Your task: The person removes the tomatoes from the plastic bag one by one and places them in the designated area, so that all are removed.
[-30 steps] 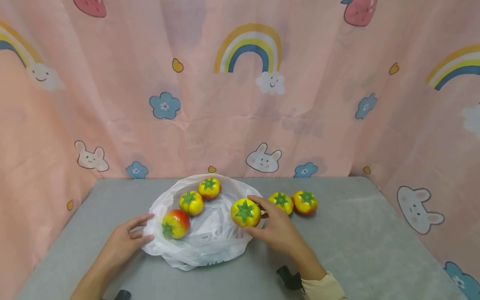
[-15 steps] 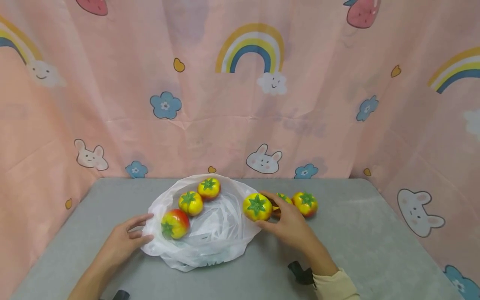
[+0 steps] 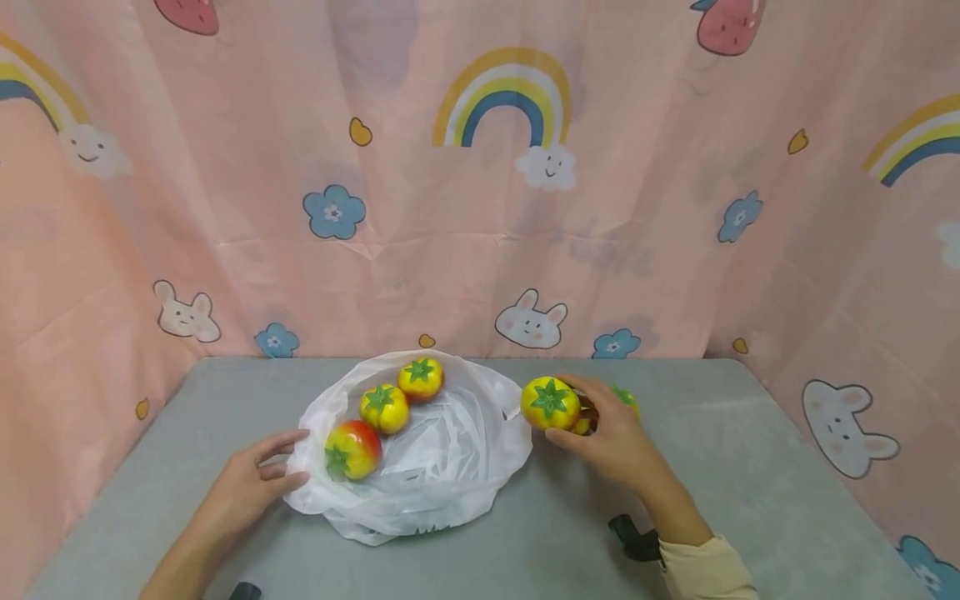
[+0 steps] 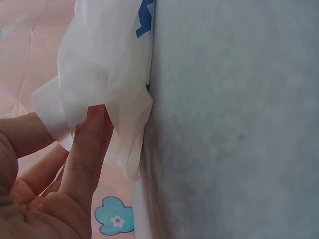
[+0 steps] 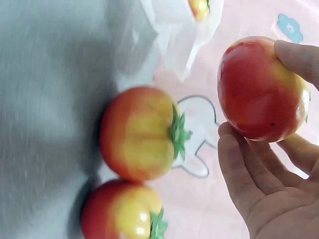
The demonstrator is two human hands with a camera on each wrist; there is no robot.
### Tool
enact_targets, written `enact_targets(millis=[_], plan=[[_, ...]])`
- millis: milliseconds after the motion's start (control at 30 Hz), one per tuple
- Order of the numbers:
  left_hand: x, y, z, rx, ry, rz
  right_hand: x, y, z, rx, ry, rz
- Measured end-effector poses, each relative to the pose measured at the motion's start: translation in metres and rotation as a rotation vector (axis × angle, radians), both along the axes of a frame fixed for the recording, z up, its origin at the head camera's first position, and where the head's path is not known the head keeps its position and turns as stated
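A white plastic bag (image 3: 420, 512) lies with its mouth spread wide on the table. Several inches of its left edge sit by my left hand (image 3: 243, 483), which pinches the rim; in the left wrist view the fingers (image 4: 84, 154) press into the thin plastic. Inside the bag are three red-and-yellow tomatoes, one (image 3: 352, 450) tipped on its side. My right hand (image 3: 615, 437) grips another tomato (image 3: 550, 402) between thumb and fingers, just right of the bag. Below it in the right wrist view, two more tomatoes, one nearer the bag (image 5: 139, 134) and another (image 5: 119, 211), rest on the table, mostly hidden in the head view.
The grey table (image 3: 750, 483) runs back to a pink curtain (image 3: 420, 275) printed with rainbows, rabbits and flowers. A dark wrist device (image 3: 633, 537) shows below the right forearm, and part of another (image 3: 246, 591) near the left.
My right hand has carried its tomato rightward, from over the bag's right side to just outside it, over the loose tomatoes. My left hand has stayed at the bag's rim.
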State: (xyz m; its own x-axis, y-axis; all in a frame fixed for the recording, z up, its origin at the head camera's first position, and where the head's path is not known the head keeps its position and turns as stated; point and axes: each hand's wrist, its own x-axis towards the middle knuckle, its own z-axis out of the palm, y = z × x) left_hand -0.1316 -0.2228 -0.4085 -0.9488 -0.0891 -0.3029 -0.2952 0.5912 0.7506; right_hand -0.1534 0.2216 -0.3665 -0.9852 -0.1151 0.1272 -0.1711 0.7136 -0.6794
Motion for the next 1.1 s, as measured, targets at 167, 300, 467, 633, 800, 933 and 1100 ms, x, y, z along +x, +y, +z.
enact_targets(millis=[167, 300, 467, 633, 800, 933, 1100], plan=[[0.000, 0.000, -0.001, 0.000, -0.017, 0.007, -0.002, 0.016, 0.004, 0.025, -0.011, -0.021], [0.000, 0.000, 0.000, 0.010, -0.011, -0.001, -0.005, 0.030, 0.006, 0.061, 0.004, -0.032], [0.000, 0.000, 0.000, 0.015, -0.017, 0.007, -0.008, 0.047, 0.008, 0.096, 0.006, -0.043], [0.000, 0.001, 0.000, 0.006, -0.010, 0.012, -0.009, 0.062, 0.013, 0.123, -0.009, -0.053], [-0.001, 0.001, 0.002, 0.003, 0.003, 0.007, -0.012, 0.077, 0.015, 0.153, -0.013, -0.069], [-0.001, 0.001, 0.002, 0.005, -0.001, 0.009, -0.016, 0.089, 0.014, 0.163, -0.032, -0.090], [0.000, 0.000, 0.004, 0.002, 0.010, 0.008, -0.021, 0.102, 0.013, 0.145, -0.049, -0.110]])
